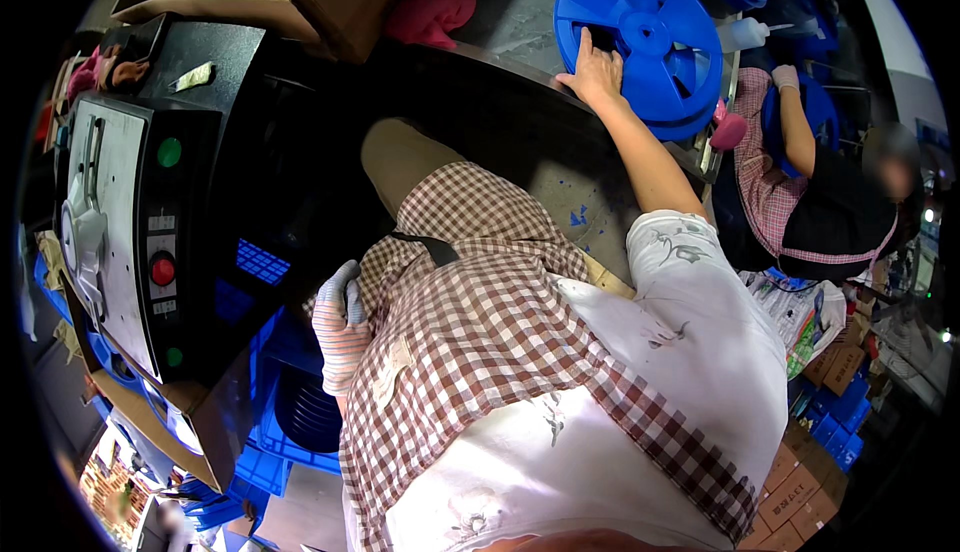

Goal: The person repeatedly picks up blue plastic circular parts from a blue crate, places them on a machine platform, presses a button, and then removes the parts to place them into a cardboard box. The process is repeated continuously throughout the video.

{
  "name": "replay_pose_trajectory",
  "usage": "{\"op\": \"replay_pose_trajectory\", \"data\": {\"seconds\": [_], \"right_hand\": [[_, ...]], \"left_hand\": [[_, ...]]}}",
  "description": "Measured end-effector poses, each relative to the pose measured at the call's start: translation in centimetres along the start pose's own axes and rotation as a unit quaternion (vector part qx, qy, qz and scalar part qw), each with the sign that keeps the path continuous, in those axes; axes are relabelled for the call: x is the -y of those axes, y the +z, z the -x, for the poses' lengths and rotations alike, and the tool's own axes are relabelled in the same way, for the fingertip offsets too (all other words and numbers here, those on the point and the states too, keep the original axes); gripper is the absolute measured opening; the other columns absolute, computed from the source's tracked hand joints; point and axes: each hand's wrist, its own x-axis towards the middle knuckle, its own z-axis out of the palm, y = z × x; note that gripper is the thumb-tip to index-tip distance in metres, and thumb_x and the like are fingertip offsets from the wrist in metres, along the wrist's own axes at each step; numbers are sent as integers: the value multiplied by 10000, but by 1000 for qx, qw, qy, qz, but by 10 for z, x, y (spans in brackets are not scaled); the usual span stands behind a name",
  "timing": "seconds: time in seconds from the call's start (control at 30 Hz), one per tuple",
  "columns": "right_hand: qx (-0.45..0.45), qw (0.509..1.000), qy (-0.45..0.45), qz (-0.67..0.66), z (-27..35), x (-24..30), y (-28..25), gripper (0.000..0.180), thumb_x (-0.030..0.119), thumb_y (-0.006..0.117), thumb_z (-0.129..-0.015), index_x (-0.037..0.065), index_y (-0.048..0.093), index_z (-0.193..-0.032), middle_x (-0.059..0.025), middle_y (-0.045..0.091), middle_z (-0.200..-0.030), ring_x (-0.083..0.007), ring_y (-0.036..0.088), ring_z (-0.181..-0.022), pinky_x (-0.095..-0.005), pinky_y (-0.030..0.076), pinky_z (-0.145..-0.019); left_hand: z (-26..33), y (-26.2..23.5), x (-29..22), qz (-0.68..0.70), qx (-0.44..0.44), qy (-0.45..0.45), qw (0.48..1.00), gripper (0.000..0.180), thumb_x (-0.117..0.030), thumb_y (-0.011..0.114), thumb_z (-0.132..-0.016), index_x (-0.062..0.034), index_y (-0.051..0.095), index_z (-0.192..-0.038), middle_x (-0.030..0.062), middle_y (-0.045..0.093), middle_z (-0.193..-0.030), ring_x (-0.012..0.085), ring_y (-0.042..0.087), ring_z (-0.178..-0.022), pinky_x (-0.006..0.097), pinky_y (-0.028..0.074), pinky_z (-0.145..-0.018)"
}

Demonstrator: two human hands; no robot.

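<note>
Our bare right hand (595, 74) lies flat on a blue reel (640, 42) at the bench's (560, 167) far right, not yet lifted; our gloved left hand (340, 327) hangs low, its grip unclear.

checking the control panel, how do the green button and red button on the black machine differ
The green button sits near the top of the machine's black panel; the red button sits lower, between small pale labels. The green one looks flat and plain; the red one has a dark ring around it. Both are round and similar in size.
</note>
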Motion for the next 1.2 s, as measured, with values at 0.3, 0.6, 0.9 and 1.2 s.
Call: {"op": "replay_pose_trajectory", "data": {"seconds": [0.3, 0.6, 0.9, 1.2], "right_hand": [[-139, 962, -54, -228, 36, 7, -162, 581, 346, 543, -875, 26, 421, -1345, -282, 579, -1170, -425, 561, -1090, -456, 434, -927], [66, 309, -180, -932, 80, 16, -233, 428, 145, 510, -925, -71, 409, -1280, 8, 443, -694, -115, 489, -704, -388, 261, -1126], [176, 209, -199, -941, 86, 104, -214, 473, 121, 530, -889, -81, 380, -1289, 26, 410, -682, -97, 463, -676, -383, 270, -1117], [204, 189, -191, -941, 78, 124, -209, 457, 117, 504, -888, -90, 383, -1276, 23, 392, -688, -96, 449, -685, -372, 269, -1105]], "left_hand": [[-13, 2, 30, -7, 5, 7, 1000, 223, -68, 509, -960, 2, 598, -1151, 109, 651, -1048, 163, 612, -948, 283, 471, -876], [-36, 18, 0, 201, 27, -21, 979, 276, -57, 540, -935, -3, 571, -1204, 125, 639, -1100, 189, 594, -1044, 299, 448, -939], [-54, 4, -15, 415, 32, -117, 902, 591, -445, 452, -973, -3, 406, -1362, 143, 539, -1248, 236, 525, -1162, 377, 412, -1011], [-52, -5, -13, 407, 9, -108, 907, 604, -451, 496, -952, 15, 438, -1331, 136, 564, -1198, 224, 536, -1119, 366, 408, -1004]]}}
